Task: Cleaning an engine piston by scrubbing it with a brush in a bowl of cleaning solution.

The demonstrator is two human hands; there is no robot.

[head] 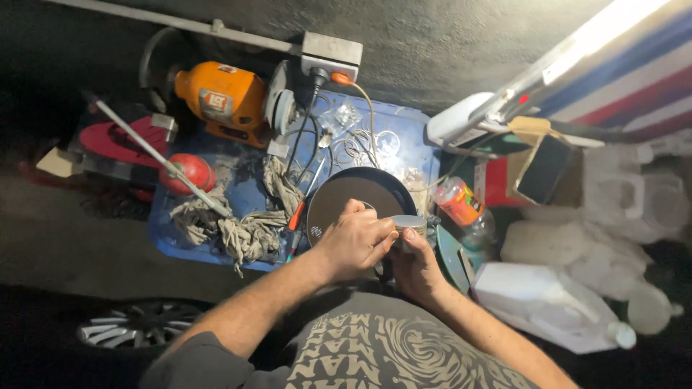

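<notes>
Both hands meet at a small round tin (408, 223) just over the edge of the dark pan (346, 198). The right hand (418, 270) cups the tin from below, fingers curled around it. The left hand (355, 241) pinches its top. Best to keep the tin level and gripped firmly, turning the top slowly, away from the rags (238, 227)

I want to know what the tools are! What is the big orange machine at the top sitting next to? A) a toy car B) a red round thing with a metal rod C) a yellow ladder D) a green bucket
B: the orange machine with its grinding wheel stands just above the red round thing, which a metal rod crosses, on the blue tray.
</notes>
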